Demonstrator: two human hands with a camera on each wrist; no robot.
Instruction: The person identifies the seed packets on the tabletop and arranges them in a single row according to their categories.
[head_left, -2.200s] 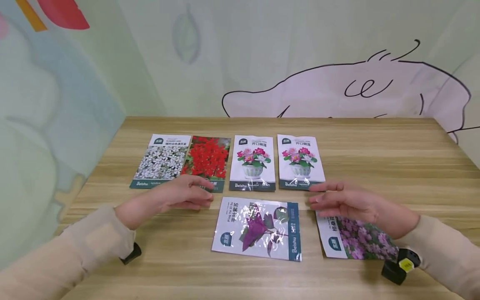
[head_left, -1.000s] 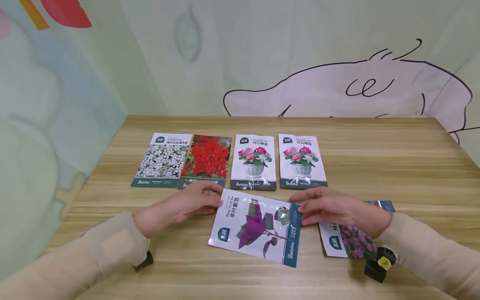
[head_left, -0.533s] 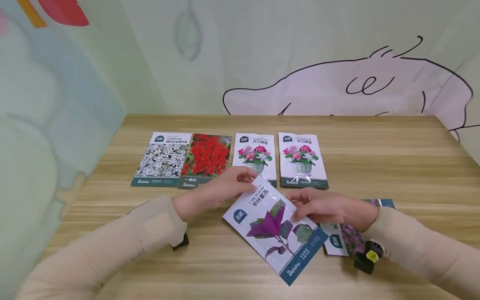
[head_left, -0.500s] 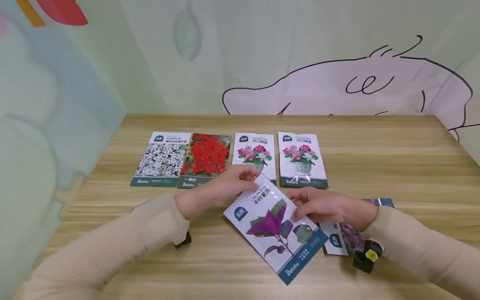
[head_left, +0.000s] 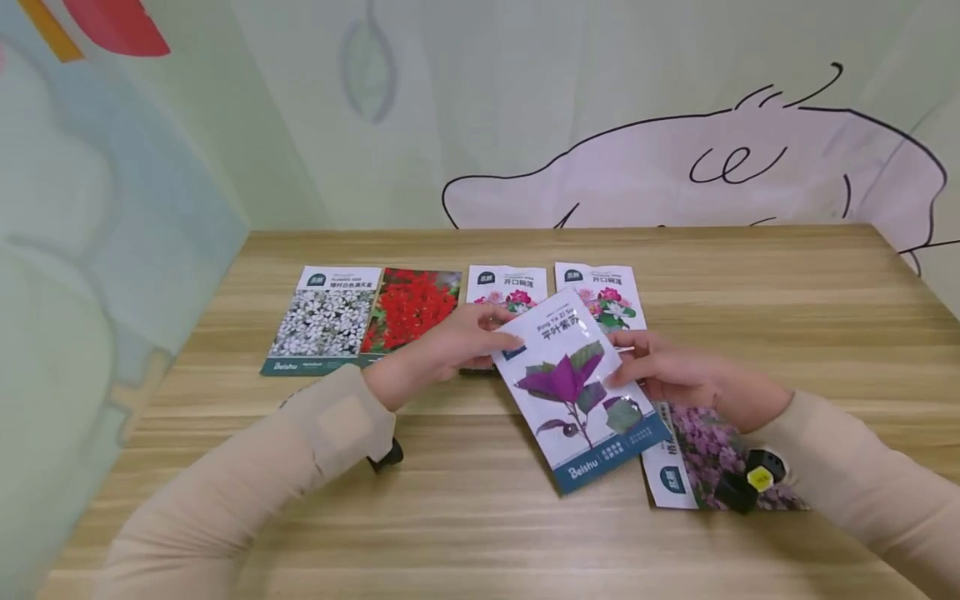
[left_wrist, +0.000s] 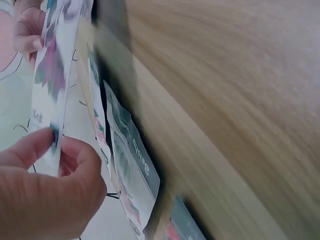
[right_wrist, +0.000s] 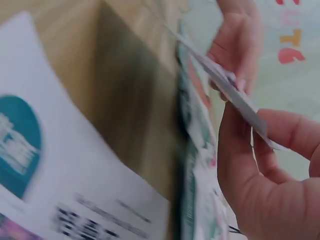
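Note:
A seed packet with a purple-leaved plant is held tilted above the table, its printed face toward the head camera. My left hand pinches its upper left edge, thumb on the front, as the left wrist view shows with the packet in the fingers. On the opposite edge my right hand pinches it between thumb and fingers; the right wrist view shows this packet nearly edge-on. Behind it lie two lotus-bowl packets, the left one and the right one, both partly covered.
In the same row lie a white-flower packet and a red-flower packet. A pink-flower packet lies under my right wrist, partly hidden. The wooden table meets a painted wall at the back.
The purple-leaf packet lay flat on the table; both hands took hold of it, turned it toward upright and lifted it. Over the last half second it moved up toward the lotus packets.

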